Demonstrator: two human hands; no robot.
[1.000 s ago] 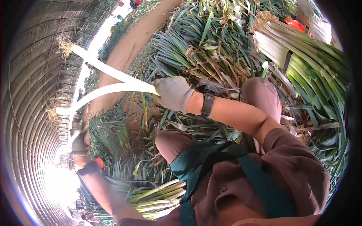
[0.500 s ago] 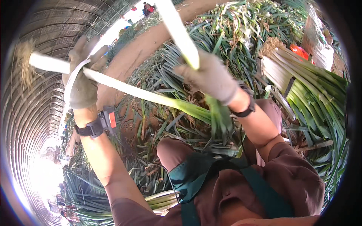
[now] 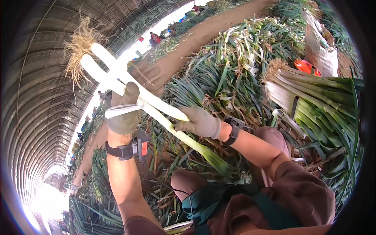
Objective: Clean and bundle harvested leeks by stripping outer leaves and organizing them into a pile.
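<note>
Two leeks [image 3: 156, 102] with long white shanks lie close together, their shaggy roots [image 3: 82, 49] up at the left. My left hand [image 3: 127, 100], in a grey glove, has its thumb closed over the shanks while the fingers stretch behind them. A loose white strip of skin [image 3: 123, 111] hangs across that palm. My right hand [image 3: 200, 121], gloved too, is closed around the lower end of the upper leek. The green end [image 3: 219, 162] of the other one slants down beneath my right hand, above my knees.
A bundle of leeks [image 3: 301, 94], tied with a dark band, lies at the right. Behind it stand a white sack [image 3: 319, 47] and something orange [image 3: 307, 67]. Heaped leaves and stalks [image 3: 235, 70] cover the ground ahead, beside a dirt path [image 3: 184, 51]. Distant people sit beyond it.
My right hand has lowered and brought its raised leek alongside the one in my left hand. The rooted ends have turned upward, and the whole view has shifted.
</note>
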